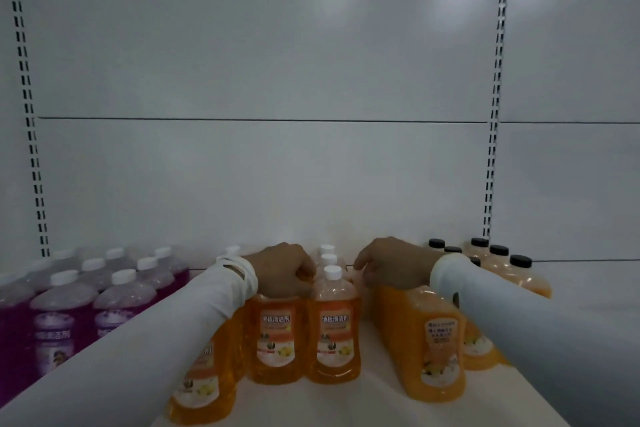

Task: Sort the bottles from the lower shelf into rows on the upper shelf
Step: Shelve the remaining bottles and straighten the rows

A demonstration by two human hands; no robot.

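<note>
In the head view, a white shelf runs across the lower part of the frame, backed by a pale wall panel with slotted uprights at the left and right edges.

At lower left stands a block of purple bottles with white caps, set in rows. At lower centre are the orange bottles, clear-bodied with white caps and orange labels, lined up front to back. To the right of centre stand opaque orange bottles with black caps, some reaching toward the right edge.

The left hand, in a white sleeve, lies over the top of an orange bottle just left of the central row, its fingers curled down round the neck and gripping it. The right hand, also in a white sleeve, rests on the top of the nearest black-capped bottle, fingers bent toward the central row; whether it actually grasps the bottle cannot be told, since the fingertips are hidden.
</note>
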